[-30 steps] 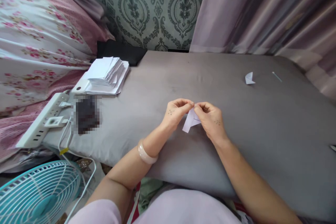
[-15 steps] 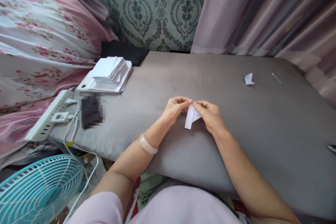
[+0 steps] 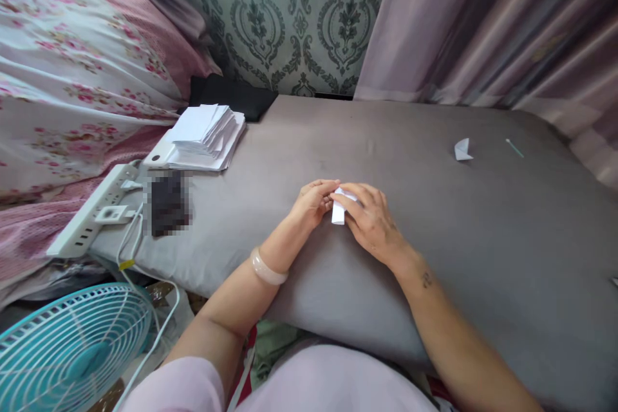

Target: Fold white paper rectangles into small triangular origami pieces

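A small folded piece of white paper is held between my two hands above the grey surface. My left hand has its fingers curled and grips the paper's left and upper edge. From the other side, my right hand closes on it, with thumb and fingers laid across the top. A narrow strip of the paper hangs down toward me; its upper part is partly hidden by the right fingers. Another folded white paper piece lies apart on the right, near a thin stick.
White paper sheets are stacked at the back left, before a black flat item. A white power strip with cables and a blurred dark object lie left. A turquoise fan stands at the lower left.
My right hand has turned over the paper, its back now facing up. The strip looks shorter and sits slightly further left. My left fingers have curled more.
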### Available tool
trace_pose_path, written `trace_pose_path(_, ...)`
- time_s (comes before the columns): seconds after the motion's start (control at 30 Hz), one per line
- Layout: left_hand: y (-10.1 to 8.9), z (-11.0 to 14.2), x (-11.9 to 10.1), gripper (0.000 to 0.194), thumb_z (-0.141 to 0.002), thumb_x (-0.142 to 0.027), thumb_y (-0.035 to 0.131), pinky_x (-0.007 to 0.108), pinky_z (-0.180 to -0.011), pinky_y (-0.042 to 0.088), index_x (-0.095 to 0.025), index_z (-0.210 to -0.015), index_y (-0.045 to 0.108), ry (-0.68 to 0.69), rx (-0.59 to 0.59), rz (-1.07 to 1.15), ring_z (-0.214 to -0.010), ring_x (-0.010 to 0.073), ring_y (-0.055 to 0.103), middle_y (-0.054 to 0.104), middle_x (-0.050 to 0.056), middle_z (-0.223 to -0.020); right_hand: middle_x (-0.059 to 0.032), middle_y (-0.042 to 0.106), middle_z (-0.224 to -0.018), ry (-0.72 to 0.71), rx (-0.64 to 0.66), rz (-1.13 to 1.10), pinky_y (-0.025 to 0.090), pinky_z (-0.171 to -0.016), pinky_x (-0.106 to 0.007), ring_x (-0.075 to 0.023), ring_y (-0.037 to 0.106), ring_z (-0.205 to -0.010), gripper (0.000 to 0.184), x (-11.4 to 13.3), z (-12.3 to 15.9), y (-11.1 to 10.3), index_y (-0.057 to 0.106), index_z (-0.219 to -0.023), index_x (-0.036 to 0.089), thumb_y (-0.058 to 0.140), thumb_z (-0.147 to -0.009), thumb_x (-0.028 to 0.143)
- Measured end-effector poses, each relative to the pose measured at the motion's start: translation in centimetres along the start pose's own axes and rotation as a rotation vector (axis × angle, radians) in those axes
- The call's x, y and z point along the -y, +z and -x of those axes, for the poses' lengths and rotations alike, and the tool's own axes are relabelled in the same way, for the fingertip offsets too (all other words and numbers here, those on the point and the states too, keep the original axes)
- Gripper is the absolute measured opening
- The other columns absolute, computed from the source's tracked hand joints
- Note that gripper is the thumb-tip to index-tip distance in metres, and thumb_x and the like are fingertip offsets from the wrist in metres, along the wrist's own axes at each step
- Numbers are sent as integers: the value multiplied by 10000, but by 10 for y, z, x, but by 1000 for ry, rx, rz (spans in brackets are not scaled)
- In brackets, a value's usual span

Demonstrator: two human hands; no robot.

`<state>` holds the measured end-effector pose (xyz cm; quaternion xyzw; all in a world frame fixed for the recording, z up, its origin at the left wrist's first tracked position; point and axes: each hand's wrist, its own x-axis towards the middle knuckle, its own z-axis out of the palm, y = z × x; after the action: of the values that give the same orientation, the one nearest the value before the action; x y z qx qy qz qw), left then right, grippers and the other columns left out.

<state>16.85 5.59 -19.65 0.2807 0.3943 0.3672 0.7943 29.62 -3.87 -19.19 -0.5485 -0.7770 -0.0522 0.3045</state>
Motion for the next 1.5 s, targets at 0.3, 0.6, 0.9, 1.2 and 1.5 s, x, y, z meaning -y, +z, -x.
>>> trace_pose_path(0.3,4,6,3,62,-696,-89,607,210,-541,425,-141,-723,587,-166,89,-171,-522,78,524,578,2,-571,-43,704,-907,207,-196,-225,445,-854,-363,-191,615,-890,185,0,-5,-9,697,-927,250,517,-912,211)
trace_pose_path(0.6,2,16,-7,100,-680,-230,641,194,-448,324,-149,-711,592,-313,454,-448,-452,71,467,549,-6,-521,23,575,-615,806,-139,-722,383,-572,-263,-133,508,-596,264,-4,-7,-25,626,-661,183,653,-789,412)
trace_pose_path(0.9,6,13,0,293,-715,-419,753,216,-629,400,-150,-819,700,199,273,-424,-669,87,558,653,22,-750,22,583,-588,892,36,-782,339,-514,-248,-123,500,-554,283,-1,-6,-21,666,-685,166,678,-738,444)
trace_pose_path(1.2,10,15,2,163,-681,-299,776,228,-643,393,-157,-678,696,266,143,-325,-623,76,499,618,-7,-662,-27,678,-777,784,-98,-675,481,-650,-289,-162,624,-699,261,1,-5,-12,638,-874,196,660,-785,440)
trace_pose_path(1.5,15,20,6,171,-706,-292,744,216,-622,372,-151,-693,649,316,105,-287,-611,64,474,582,-22,-665,-12,655,-816,592,-304,-386,509,-672,-282,-136,621,-685,132,11,-3,-3,562,-911,223,623,-857,327)
